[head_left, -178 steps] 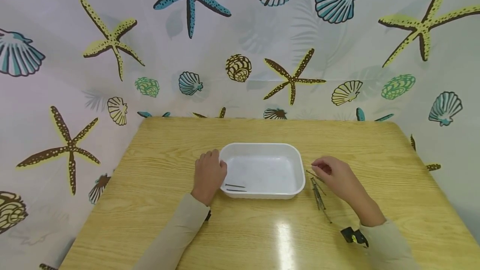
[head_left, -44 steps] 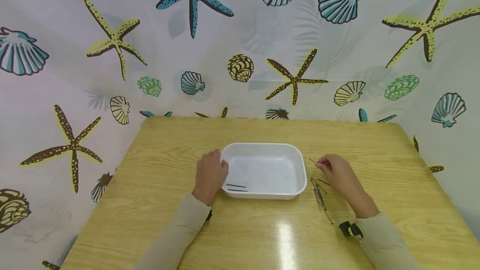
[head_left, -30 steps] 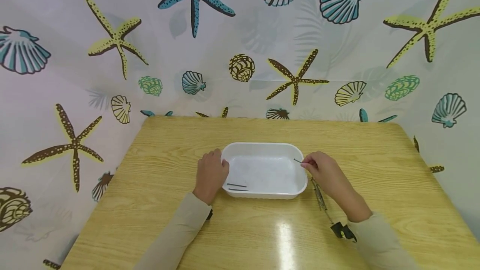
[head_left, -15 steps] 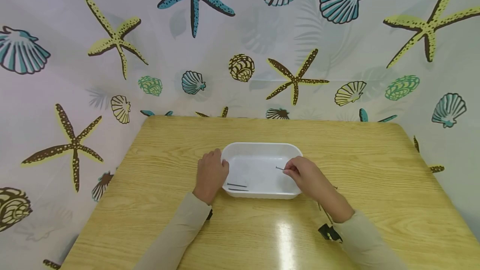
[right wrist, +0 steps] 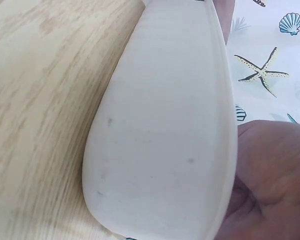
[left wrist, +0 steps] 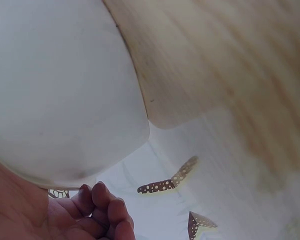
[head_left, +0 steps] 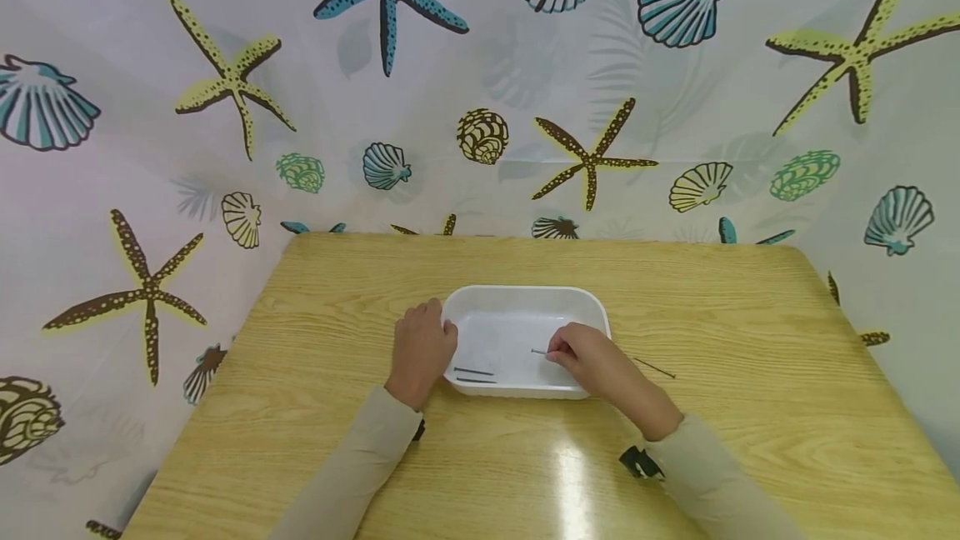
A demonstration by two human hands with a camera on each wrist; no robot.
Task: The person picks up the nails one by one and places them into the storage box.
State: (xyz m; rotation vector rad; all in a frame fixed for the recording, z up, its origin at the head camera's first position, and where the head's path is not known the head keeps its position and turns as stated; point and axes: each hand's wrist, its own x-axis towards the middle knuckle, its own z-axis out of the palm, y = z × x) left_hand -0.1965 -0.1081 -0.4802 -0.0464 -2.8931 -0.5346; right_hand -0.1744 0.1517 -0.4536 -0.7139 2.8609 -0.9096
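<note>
A white plastic tray point(head_left: 517, 311) stands on the wooden table. My left hand point(head_left: 422, 348) grips its left rim; in the left wrist view the curled fingers point(left wrist: 110, 205) show beside the tray's outer wall. Over the tray's right half, my right hand point(head_left: 588, 357) pinches a thin nail point(head_left: 537, 352), its head end pointing left. Two dark nails, an upper nail point(head_left: 474, 372) and a lower nail point(head_left: 477, 381), lie side by side at the tray's front left. In the right wrist view the tray wall hides my fingertips and the held nail.
One loose nail point(head_left: 655, 368) lies on the table point(head_left: 360, 273) right of the tray. My right forearm covers the spot where other nails lay. A patterned cloth point(head_left: 420, 90) with shells and starfish rises behind the table.
My right hand has picked up a nail from the pile on the right and moved it left over the tray, then lower. The left hand stays on the rim.
</note>
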